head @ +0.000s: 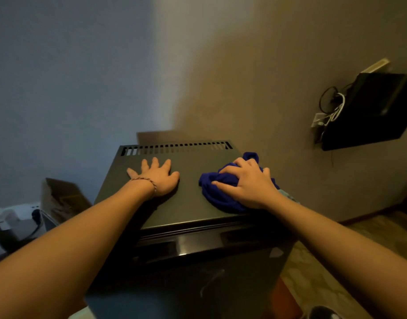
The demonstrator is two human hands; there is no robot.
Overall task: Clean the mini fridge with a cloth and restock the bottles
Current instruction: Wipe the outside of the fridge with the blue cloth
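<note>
The wall (244,65) fills most of what I see, bluish on the left and brown on the right, and below it stands the mini fridge (188,199), a dark box whose flat top faces me, with a row of vent slots (175,147) along its far edge and its door shut on the front. On the wall to the right hangs a black television (377,111) with a tangle of cables (331,109) at its left side. Left of the fridge a cardboard box (62,199) sits open, near a white power strip (23,210) lower down. My left hand (158,178) lies flat on the left half of the fridge top, palm down, fingers straight and spread apart, a thin braided bracelet (147,181) round the wrist. My right hand (248,183) is on the right half, near the right edge, its fingers curled over and gripping a bunched blue cloth (218,194) that rests on the fridge top under my palm. The two hands are apart, bare lid between them.
</note>
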